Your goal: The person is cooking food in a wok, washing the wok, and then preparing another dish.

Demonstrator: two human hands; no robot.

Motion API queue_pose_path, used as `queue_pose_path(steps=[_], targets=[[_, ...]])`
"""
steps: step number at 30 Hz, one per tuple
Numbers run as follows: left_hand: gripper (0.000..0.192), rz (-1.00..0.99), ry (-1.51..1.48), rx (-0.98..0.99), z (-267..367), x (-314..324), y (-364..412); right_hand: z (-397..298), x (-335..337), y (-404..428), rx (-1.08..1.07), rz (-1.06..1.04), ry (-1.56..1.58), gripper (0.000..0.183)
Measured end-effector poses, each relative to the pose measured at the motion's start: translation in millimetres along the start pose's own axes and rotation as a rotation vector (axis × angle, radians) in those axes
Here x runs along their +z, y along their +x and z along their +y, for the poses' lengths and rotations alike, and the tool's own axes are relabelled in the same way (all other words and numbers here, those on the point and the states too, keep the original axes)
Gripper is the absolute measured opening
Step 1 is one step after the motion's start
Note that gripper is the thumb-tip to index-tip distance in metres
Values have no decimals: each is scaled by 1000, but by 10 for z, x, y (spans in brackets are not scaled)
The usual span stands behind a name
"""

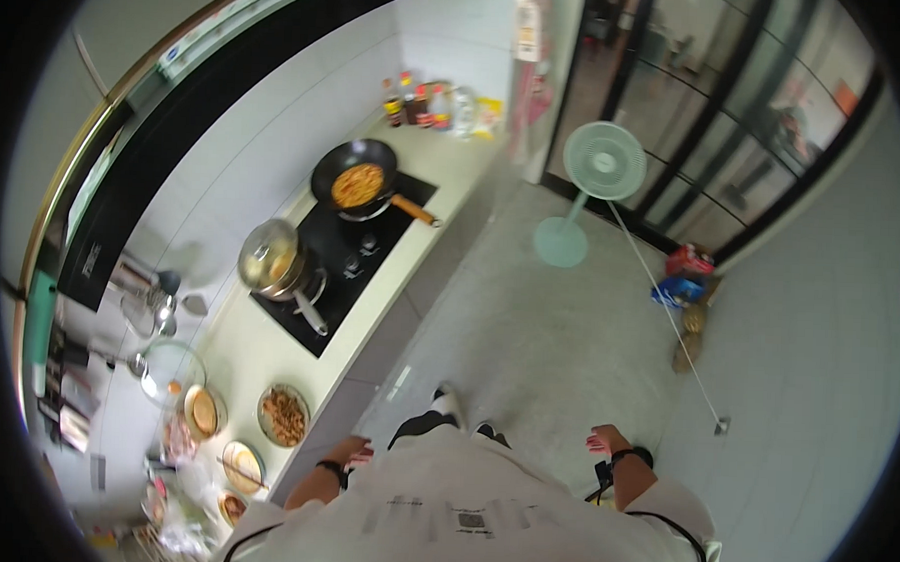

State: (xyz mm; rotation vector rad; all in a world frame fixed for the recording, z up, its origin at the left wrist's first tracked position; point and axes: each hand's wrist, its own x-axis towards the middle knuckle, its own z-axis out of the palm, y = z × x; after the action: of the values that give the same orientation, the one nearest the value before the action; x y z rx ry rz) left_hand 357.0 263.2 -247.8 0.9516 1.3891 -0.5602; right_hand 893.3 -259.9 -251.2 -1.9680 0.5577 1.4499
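My left hand [355,451] hangs beside the counter edge, loosely open, with nothing seen in it. To its left a plate of cooked meat [285,415] sits on the pale countertop [228,347]. My right hand [606,439] hangs at my other side, fingers loosely extended, holding nothing that shows. Ahead on the left is a black cooktop [346,270]. A wok [335,158] with a wooden handle holds orange-brown food [358,185] on its far burner. On the near burner stands a steel pan [301,287] under a glass lid [269,252].
A pale green standing fan [604,161] is on the floor before the glass sliding doors [712,112]. Its white cord [661,303] stretches to a wall outlet [722,426]. Sauce bottles [420,105] line the counter's far end. Nearer are a chopstick-topped bowl [243,467] and packages [680,289] by the right wall.
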Motion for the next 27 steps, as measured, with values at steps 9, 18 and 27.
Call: queue_pose_path(steps=[9, 18, 27], targets=[[33, -2, -181, 71, 1480, 288, 720, -1005, 451, -373, 32, -39, -133, 32], [20, -59, -193, 177, 2518, 334, 1150, -2397, 381, -216, -13, -17, -226, 36], [25, 142, -653, 32, 1651, 408, 1146, -4291, 518, 447, -117, -130, -532, 38]])
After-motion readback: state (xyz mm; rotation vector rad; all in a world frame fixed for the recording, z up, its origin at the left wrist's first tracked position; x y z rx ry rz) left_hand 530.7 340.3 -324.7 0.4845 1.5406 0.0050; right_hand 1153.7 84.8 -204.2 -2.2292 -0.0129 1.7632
